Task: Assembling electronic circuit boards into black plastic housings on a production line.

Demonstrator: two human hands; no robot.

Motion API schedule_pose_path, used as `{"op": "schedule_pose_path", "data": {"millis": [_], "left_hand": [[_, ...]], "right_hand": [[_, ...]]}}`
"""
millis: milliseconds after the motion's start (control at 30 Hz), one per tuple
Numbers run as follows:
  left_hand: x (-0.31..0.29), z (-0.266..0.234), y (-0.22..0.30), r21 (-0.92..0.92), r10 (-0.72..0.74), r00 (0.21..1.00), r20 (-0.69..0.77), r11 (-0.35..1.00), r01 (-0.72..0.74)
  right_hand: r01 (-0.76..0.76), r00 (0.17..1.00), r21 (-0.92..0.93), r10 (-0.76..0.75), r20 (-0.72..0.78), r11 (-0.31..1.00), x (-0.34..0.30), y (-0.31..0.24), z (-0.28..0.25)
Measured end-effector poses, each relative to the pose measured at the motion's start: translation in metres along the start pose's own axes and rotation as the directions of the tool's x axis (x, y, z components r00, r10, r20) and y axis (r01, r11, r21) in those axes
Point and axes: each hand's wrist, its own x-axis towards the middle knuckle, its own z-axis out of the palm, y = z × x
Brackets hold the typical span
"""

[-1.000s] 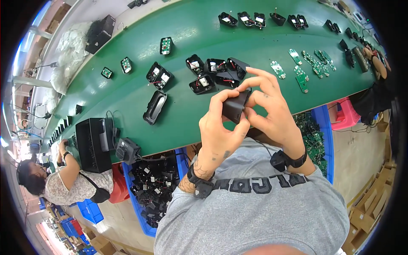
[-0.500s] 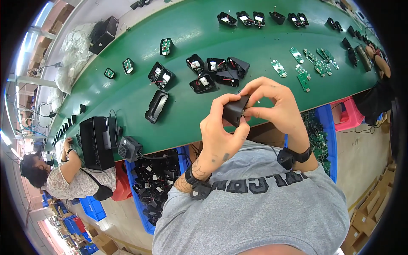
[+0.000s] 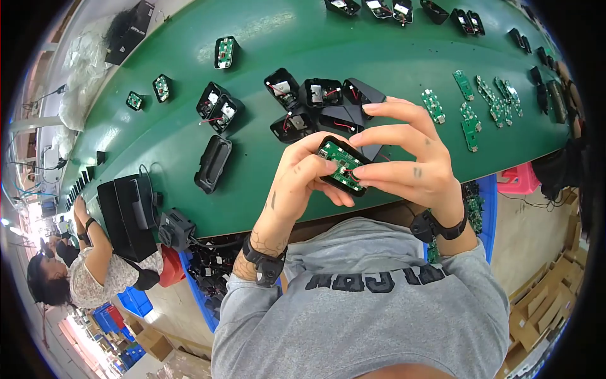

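My left hand point(image 3: 297, 177) is closed around a small black plastic case point(image 3: 324, 140), its thumb lying on the green circuit board point(image 3: 341, 158) set inside. The board faces up toward me. At the board's right edge, my right hand point(image 3: 410, 155) pinches with thumb and forefinger at a small wire connector point(image 3: 347, 170) with a bit of red wire; its other fingers stretch out above the case. The fingertips partly cover the connector. Just beyond my hands stands a group of open black cases point(image 3: 323, 92) with red wires and silvery parts inside.
Loose green circuit boards point(image 3: 470, 126) lie at the right. Cases with boards point(image 3: 225, 52) stand at the left, near an empty black shell point(image 3: 213, 164). Blue bins point(image 3: 487, 202) are under the table edge. A co-worker point(image 3: 95, 271) sits at the left beside a black box point(image 3: 123, 215).
The case in my left hand has turned, so its circuit board now shows. My right fingers have opened out, with thumb and forefinger at the board's edge. The whole view has shifted slightly.
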Motion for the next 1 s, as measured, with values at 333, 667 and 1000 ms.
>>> {"op": "schedule_pose_path", "data": {"millis": [333, 667, 1000], "left_hand": [[0.006, 0.021, -0.026, 0.519, 0.561, 0.812, -0.162, 0.748, -0.414], [0.013, 0.024, -0.029, 0.378, 0.505, 0.821, -0.267, 0.838, -0.392], [0.022, -0.012, 0.028, 0.098, -0.283, 0.958, 0.050, 0.956, 0.277]], "right_hand": [[-0.554, 0.797, 0.136, 0.570, -0.198, 0.821, -0.009, -0.017, 0.032], [-0.415, 0.863, -0.058, 0.372, -0.342, 0.908, -0.014, -0.018, 0.044], [-0.142, 0.978, -0.113, 0.157, 0.140, 0.983, -0.009, -0.019, 0.001]]}}
